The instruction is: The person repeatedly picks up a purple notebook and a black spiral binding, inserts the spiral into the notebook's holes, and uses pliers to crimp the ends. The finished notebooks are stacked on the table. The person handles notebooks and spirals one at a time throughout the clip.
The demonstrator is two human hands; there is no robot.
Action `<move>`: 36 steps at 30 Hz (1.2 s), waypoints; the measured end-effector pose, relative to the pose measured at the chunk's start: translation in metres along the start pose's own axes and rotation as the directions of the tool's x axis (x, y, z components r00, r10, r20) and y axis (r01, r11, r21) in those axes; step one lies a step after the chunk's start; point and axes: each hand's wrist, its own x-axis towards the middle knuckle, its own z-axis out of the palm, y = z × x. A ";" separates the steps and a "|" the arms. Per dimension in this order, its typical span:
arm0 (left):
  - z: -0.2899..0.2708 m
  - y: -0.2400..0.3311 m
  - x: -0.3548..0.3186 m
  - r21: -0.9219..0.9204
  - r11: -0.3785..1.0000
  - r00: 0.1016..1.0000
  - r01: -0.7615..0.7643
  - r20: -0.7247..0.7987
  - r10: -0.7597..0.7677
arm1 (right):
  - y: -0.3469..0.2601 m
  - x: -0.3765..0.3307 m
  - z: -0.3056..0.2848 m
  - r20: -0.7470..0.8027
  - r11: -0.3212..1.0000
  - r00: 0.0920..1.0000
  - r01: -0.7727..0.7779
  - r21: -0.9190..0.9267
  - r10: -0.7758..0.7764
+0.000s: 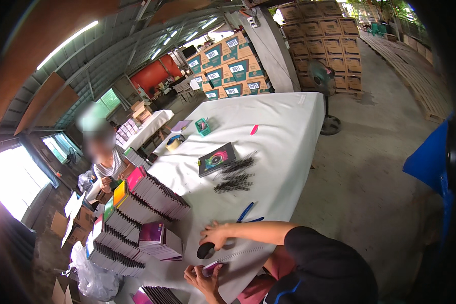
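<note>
My left hand [202,280] is closed around a small purple-covered notebook [213,268] near the front of the white-covered table. Just beyond it, my right hand [215,236] reaches in from the right and grips a black rounded object [205,250]; its exact kind is hard to make out. A loose wire spiral coil [245,252] lies beside the notebook. Blue-handled pliers [247,213] rest past my right forearm. To the left stand tall stacks of spiral-bound notebooks [126,205] and a shorter purple-covered stack [159,240].
Several black spiral coils [236,175] lie beside a dark printed cover [217,159] mid-table. Farther back are a green basket [202,127], a tape roll [174,143] and a pink piece [254,130]. Another person [109,164] works at the left. A fan [323,81] stands beyond the table.
</note>
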 end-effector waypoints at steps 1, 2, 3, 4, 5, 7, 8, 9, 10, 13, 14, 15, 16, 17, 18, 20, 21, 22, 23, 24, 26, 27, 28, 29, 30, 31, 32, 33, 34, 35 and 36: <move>0.005 0.008 0.005 -0.070 0.997 0.999 -0.020 -0.035 0.018 | 0.016 0.005 0.016 -0.010 0.999 1.000 0.003 -0.054 -0.003; 0.005 0.017 0.007 -0.107 0.994 1.000 -0.007 -0.019 0.005 | 0.028 0.011 0.031 -0.010 0.995 1.000 0.016 -0.097 -0.017; 0.005 0.019 0.010 -0.103 0.994 1.000 -0.022 -0.008 0.022 | 0.034 0.013 0.036 -0.074 0.994 0.996 0.037 -0.103 -0.045; 0.002 0.017 0.009 -0.091 0.995 0.999 -0.029 0.011 0.030 | 0.032 0.012 0.039 -0.133 0.993 0.988 0.064 -0.098 -0.077; 0.001 0.016 0.009 -0.083 0.996 0.999 -0.040 0.031 0.042 | 0.031 0.009 0.040 -0.194 0.992 0.975 0.087 -0.096 -0.105; -0.002 0.009 0.007 -0.093 0.996 0.998 0.005 0.063 0.001 | 0.018 0.000 0.021 -0.127 0.791 0.986 -0.004 0.612 0.103; -0.003 0.005 0.005 -0.100 0.995 0.997 0.028 0.078 -0.020 | 0.007 -0.007 0.006 -0.033 0.511 0.984 -0.064 0.857 0.178; -0.003 0.006 0.006 -0.105 0.994 0.996 0.037 0.081 -0.029 | 0.003 -0.017 0.006 -0.070 0.382 0.993 0.027 0.924 0.100; -0.001 0.007 0.007 -0.117 0.992 0.996 0.044 0.082 -0.034 | 0.002 -0.027 0.008 -0.119 0.242 0.992 0.107 0.964 0.034; 0.005 0.004 0.005 -0.143 0.989 0.997 0.043 0.075 -0.032 | -0.011 -0.046 0.005 -0.038 0.343 0.996 0.063 0.937 -0.079; 0.005 0.002 0.004 -0.147 0.988 0.997 0.039 0.068 -0.029 | -0.010 -0.048 0.002 0.022 0.511 0.999 -0.041 0.859 0.044; 0.004 0.001 0.000 -0.141 0.989 0.997 0.041 0.077 -0.030 | -0.011 -0.049 -0.001 0.060 0.646 0.983 -0.159 0.746 0.173; 0.005 0.004 0.001 -0.144 0.989 0.997 0.032 0.073 -0.022 | -0.011 -0.048 -0.001 -0.046 0.544 0.996 -0.001 0.839 0.072; 0.005 0.005 0.004 -0.145 0.989 0.998 0.025 0.069 -0.015 | -0.014 -0.047 0.003 -0.163 0.416 0.986 0.155 0.896 -0.017; 0.007 0.005 0.009 -0.155 0.988 0.998 0.006 0.069 0.004 | -0.015 -0.045 0.003 -0.289 0.267 0.953 0.302 0.915 -0.089; 0.006 0.003 0.006 -0.164 0.986 0.995 0.002 0.099 0.015 | -0.007 -0.040 0.002 -0.113 0.500 0.991 0.135 0.855 -0.075; 0.005 0.005 0.003 -0.168 0.985 0.994 0.031 0.110 -0.013 | 0.000 -0.039 -0.001 -0.022 0.602 0.998 0.050 0.797 -0.053; 0.001 0.003 0.001 -0.151 0.986 0.992 0.068 0.118 -0.051 | -0.015 -0.040 -0.026 0.071 0.686 0.995 -0.099 0.721 0.068; 0.002 0.006 0.007 -0.163 0.984 0.992 0.076 0.112 -0.058 | -0.017 -0.039 -0.025 -0.032 0.600 0.998 0.059 0.798 -0.056; 0.005 0.004 0.008 -0.199 0.978 0.995 0.069 0.082 -0.053 | -0.020 -0.037 -0.019 -0.147 0.489 0.975 0.212 0.846 -0.168; 0.005 0.004 0.007 -0.176 0.984 0.997 0.022 0.083 -0.008 | -0.023 -0.035 -0.011 -0.186 0.361 0.942 0.282 0.889 -0.279; 0.004 0.002 0.008 -0.162 0.987 0.996 -0.001 0.084 0.015 | -0.015 -0.034 -0.012 -0.107 0.531 0.976 0.195 0.825 -0.192; 0.003 0.000 0.006 -0.166 0.986 0.996 0.027 0.093 -0.012 | -0.010 -0.032 -0.019 -0.031 0.665 0.994 0.091 0.741 -0.101; 0.001 0.005 0.010 -0.185 0.979 0.990 0.089 0.123 -0.067 | -0.006 -0.030 -0.025 0.022 0.782 1.000 -0.010 0.623 -0.004; 0.001 0.004 0.007 -0.184 0.980 0.993 0.071 0.101 -0.053 | -0.010 -0.031 -0.025 0.017 0.654 0.998 0.023 0.756 -0.054; 0.004 0.004 0.004 -0.192 0.980 0.996 0.060 0.077 -0.046 | -0.013 -0.031 -0.022 -0.024 0.577 0.988 0.107 0.810 -0.150; 0.006 0.002 0.004 -0.174 0.984 0.997 0.044 0.070 -0.032 | -0.016 -0.029 -0.016 -0.073 0.485 0.968 0.184 0.855 -0.239; 0.007 -0.003 0.009 -0.154 0.988 0.998 0.027 0.063 -0.017 | -0.018 -0.026 -0.013 -0.130 0.380 0.939 0.252 0.890 -0.319; 0.010 -0.001 0.005 -0.146 0.989 0.997 0.023 0.079 -0.012 | -0.004 -0.027 -0.006 0.053 0.646 0.982 0.080 0.760 -0.183; 0.003 0.008 0.008 -0.208 0.975 0.993 0.082 0.104 -0.061 | -0.004 -0.030 -0.007 0.000 0.596 0.989 0.089 0.798 -0.149; 0.000 0.011 0.007 -0.211 0.973 0.991 0.091 0.118 -0.067 | -0.006 -0.034 -0.010 -0.048 0.546 0.993 0.100 0.832 -0.108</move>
